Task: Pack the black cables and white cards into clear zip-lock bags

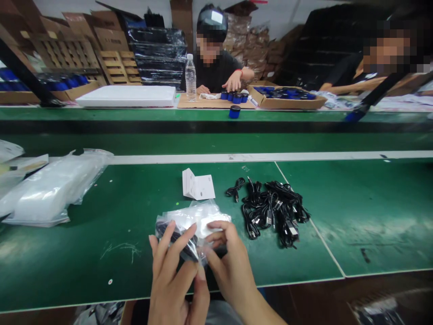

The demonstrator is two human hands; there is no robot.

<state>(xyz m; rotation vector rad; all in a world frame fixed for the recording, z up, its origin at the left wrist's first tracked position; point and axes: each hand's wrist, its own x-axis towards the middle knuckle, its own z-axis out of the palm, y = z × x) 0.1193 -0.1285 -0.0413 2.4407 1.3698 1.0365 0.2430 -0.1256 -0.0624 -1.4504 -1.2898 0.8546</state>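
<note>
Between my hands, near the front edge of the green table, is a clear plastic bag [182,243] with a dark item inside; its kind is hard to make out. My left hand [179,280] pinches the bag's near edge between thumb and finger, its other fingers lying over the plastic. On the bag's right side, my right hand [230,262] is closed on the edge with curled fingers. More clear bags [206,214] lie flat just beyond. A folded white leaflet [199,186] stands behind them. To the right sits a heap of coiled black cables [274,207], with one single cable [236,188] beside it.
A stack of clear plastic bags [57,185] lies at left. Across a raised green ledge [135,113], a person [216,67] handles blue jars [234,96] near a water bottle [191,77]. One blue jar [234,112] stands on the ledge. Another person [358,72] sits at right.
</note>
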